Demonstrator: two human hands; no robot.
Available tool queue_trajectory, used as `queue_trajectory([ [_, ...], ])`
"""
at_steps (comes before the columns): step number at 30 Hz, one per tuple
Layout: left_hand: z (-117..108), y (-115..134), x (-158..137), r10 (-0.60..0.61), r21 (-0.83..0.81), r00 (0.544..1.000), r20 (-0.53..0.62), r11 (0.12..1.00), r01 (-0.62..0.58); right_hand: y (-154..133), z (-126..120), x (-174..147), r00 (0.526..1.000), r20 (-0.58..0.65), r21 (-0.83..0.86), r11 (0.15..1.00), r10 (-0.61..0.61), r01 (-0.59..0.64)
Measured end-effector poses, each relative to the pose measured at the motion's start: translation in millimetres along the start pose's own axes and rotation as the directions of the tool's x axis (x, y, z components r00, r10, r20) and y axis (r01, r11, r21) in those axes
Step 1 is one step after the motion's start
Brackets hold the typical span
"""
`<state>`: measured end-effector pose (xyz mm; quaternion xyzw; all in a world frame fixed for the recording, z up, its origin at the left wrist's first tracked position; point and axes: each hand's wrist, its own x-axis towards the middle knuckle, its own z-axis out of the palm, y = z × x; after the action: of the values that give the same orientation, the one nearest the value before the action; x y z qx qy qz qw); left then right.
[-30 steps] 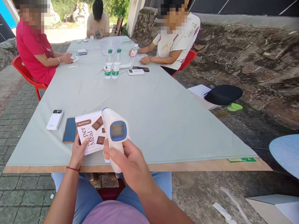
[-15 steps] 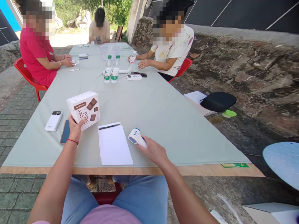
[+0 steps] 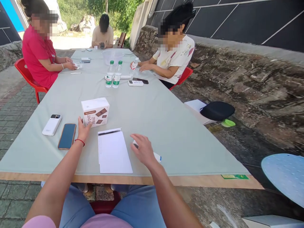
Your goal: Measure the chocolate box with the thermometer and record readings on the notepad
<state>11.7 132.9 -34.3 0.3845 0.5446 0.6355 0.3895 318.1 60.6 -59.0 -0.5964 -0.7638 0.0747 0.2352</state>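
Note:
A white and brown snack box (image 3: 96,112) with chocolate-square pictures stands upright on the table. At its lower left corner is my left hand (image 3: 83,129), fingers spread and thumb close to its front; whether they touch is unclear. My right hand (image 3: 143,148) hovers with loose, parted fingers over a white handheld infrared thermometer (image 3: 157,157). The thermometer lies on the cloth, mostly hidden by that hand. Between my hands is a white sheet of paper (image 3: 115,155), with a black pen (image 3: 109,132) across its top.
On the left lie a smartphone (image 3: 67,136) and a white power bank (image 3: 52,124). Two water bottles (image 3: 113,75) stand mid-table, near another power bank (image 3: 135,83). Farther back is a clear plastic basin (image 3: 113,56). Three people sit around the table (image 3: 180,152).
The box went from my left hand's grip to standing on the table, farther right. My right hand has let go of the thermometer, now lying on the cloth.

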Motion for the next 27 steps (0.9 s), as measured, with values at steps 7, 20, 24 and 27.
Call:
queue_trajectory([
  [7,-48,-18,-136,0.099,0.502,0.930,0.354,0.819,-0.278,-48,49,43,0.993,0.066,-0.043,0.994,-0.097,0.100],
  [20,-41,-3,-184,0.046,0.682,0.756,0.653,0.399,-0.613,-53,44,55,0.966,0.244,-0.206,0.968,-0.087,0.140],
  [24,-37,-3,-187,0.050,0.699,0.761,0.647,0.360,-0.618,-50,33,42,0.963,0.261,-0.070,0.993,-0.069,0.090],
  [27,-29,-2,-190,0.065,0.714,0.769,0.636,0.330,-0.618,-54,28,22,0.992,0.110,0.315,0.945,0.059,-0.091],
])
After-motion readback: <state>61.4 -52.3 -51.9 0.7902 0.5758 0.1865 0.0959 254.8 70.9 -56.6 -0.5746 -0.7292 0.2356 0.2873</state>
